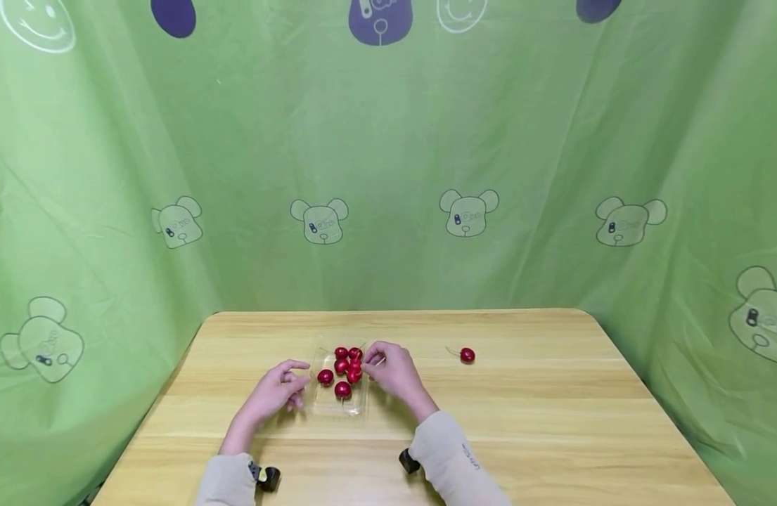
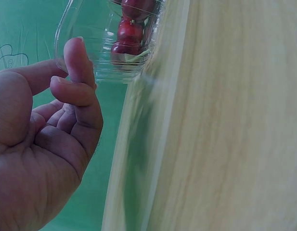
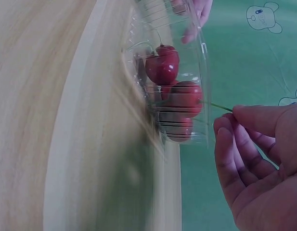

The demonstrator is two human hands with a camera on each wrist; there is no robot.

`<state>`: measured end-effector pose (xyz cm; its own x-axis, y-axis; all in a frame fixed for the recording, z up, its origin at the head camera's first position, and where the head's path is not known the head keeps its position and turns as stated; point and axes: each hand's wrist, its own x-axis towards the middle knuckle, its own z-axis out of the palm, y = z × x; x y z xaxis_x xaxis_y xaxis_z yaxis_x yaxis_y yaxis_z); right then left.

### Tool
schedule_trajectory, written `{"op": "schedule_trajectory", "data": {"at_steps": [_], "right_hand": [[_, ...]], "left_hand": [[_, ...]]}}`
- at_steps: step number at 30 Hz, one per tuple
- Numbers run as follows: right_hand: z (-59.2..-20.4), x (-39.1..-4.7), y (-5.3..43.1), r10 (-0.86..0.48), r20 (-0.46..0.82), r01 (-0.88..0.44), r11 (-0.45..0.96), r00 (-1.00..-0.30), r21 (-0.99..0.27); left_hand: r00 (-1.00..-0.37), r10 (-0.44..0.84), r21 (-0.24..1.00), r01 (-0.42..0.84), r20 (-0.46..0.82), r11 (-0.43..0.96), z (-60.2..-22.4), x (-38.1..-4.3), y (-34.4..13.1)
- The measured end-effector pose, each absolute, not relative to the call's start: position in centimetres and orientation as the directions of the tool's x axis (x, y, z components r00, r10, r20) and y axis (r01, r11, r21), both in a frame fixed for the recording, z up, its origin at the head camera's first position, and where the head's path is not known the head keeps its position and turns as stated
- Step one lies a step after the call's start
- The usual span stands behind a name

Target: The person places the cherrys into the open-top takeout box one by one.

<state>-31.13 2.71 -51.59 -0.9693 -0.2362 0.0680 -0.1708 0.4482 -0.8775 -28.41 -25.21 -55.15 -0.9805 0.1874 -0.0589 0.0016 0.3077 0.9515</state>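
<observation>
A clear plastic box point(image 1: 330, 407) with several dark red cherries point(image 1: 342, 390) in it sits on the table. At its right side, my right hand point(image 1: 393, 369) pinches the thin green stem point(image 3: 220, 107) of a cherry point(image 3: 187, 95) between thumb and fingertips. That cherry is in the box among the others, seen partly through the ribbed wall. My left hand point(image 1: 277, 390) is at the opposite side, loosely bent, index finger and thumb apart. In the left wrist view, its fingertips point(image 2: 76, 50) overlap the box's end.
One more cherry point(image 1: 467, 355) with its stem lies on the table to the right of the box. The light wooden table point(image 1: 540, 414) has a rounded far edge. A green printed curtain point(image 1: 388, 140) hangs behind it and at both sides.
</observation>
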Motion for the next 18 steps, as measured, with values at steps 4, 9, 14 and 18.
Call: {"op": "schedule_trajectory", "data": {"at_steps": [4, 9, 14, 18], "right_hand": [[-51.79, -31.24, 2.66, -0.235, 0.077, -0.184, 0.475, -0.969, -0.861], [-51.89, -31.16, 2.63, -0.23, 0.081, -0.188, 0.496, -0.97, -0.848], [-51.98, -31.09, 2.71, -0.226, 0.071, -0.181, 0.516, -0.972, -0.837], [-52.08, -31.1, 2.8, -0.227, 0.065, -0.177, 0.517, -0.972, -0.838]], "left_hand": [[-0.981, 0.184, 0.952, -0.006, -0.065, 0.307, -55.12, -28.39, -25.13], [-0.979, 0.191, 0.954, -0.008, -0.068, 0.301, -55.1, -28.3, -25.06], [-0.978, 0.195, 0.953, -0.005, -0.068, 0.304, -54.97, -28.28, -25.03], [-0.979, 0.19, 0.952, -0.012, -0.074, 0.307, -54.99, -28.3, -25.03]]}}
